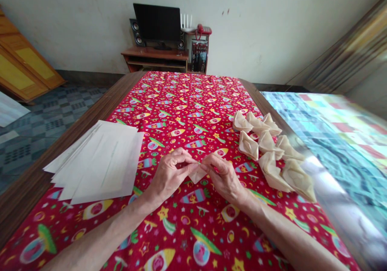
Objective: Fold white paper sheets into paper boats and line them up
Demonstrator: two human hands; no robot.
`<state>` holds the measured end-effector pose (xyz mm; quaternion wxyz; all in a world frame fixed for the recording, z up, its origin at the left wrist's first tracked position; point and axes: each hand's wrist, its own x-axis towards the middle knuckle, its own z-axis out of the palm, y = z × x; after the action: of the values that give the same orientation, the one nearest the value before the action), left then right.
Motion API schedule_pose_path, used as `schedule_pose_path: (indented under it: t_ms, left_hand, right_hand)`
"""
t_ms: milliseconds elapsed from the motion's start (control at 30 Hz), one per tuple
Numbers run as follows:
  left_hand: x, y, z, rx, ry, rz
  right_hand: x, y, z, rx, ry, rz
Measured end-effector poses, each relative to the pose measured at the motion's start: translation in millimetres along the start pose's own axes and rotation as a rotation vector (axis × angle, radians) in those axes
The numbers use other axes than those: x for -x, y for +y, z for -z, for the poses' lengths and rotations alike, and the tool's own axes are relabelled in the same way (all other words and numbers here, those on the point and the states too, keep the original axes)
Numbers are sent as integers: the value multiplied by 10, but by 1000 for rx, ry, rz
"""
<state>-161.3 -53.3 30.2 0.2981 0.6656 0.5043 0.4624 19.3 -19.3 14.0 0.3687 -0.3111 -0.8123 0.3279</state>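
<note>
Small folded paper [197, 175] pinched between left hand [169, 173] and right hand [223, 179]; paper stack [99, 162] left, folded boats [272, 154] right.

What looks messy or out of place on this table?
Little stands out. The stack of white sheets is fanned unevenly, edges askew. The folded paper pieces lie in a loose heap near the table's right edge. The left hand and right hand pinch a small folded paper. Nothing looks spilled or torn.
</note>
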Motion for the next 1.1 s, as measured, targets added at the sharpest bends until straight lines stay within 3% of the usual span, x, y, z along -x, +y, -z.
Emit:
schedule_pose_path:
  t_ms: [300,467,567,833,1100]
  left_hand:
    - [-32,-31,20,-20,70,24]
    - [-3,-87,10,-16,159,178]
    - [31,-136,14,-47,153,235]
    - [90,-297,53,-289,121,101]
    - [99,-254,13,-377,103,-81]
  right_hand:
    - [-16,21,12,12,30,-35]
    - [-35,77,4,14,85,-34]
    - [-11,148,11,41,105,-13]
    - [2,225,87,106,79,32]
    - [-21,145,98,112,158,-43]
